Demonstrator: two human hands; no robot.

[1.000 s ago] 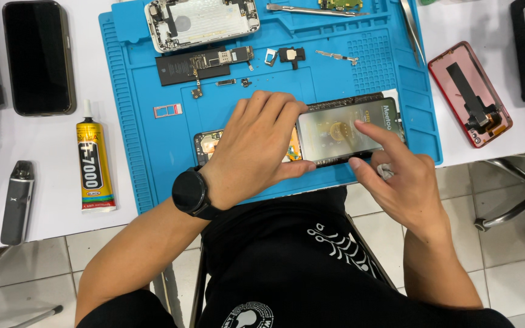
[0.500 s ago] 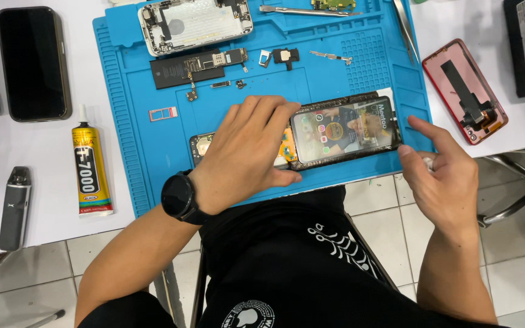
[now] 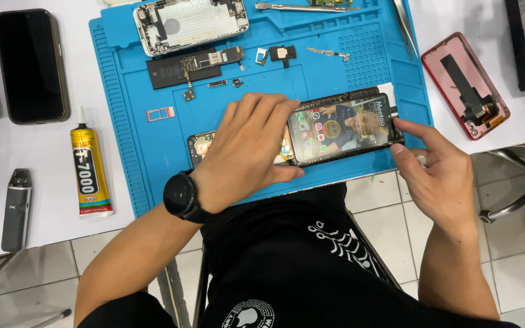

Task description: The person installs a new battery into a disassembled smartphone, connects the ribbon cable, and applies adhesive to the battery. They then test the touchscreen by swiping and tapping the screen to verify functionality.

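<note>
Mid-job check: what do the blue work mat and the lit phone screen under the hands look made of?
The blue work mat looks like soft matte silicone or rubber: moulded ridges and compartments, no glare. The lit phone screen, held by the left hand and right hand, looks like glossy glass in a dark frame; frame material unclear.

Yellow glue tube (image 3: 90,172), dark phone (image 3: 31,65), opened phone shell (image 3: 191,23), red phone back (image 3: 465,85), blue mat (image 3: 123,121)

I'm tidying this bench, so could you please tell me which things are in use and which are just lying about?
In use: lit phone screen, held by left hand and right hand; phone body beneath; blue mat.
Lying about: glue tube, black phone, pink phone back, open phone shell.
</note>
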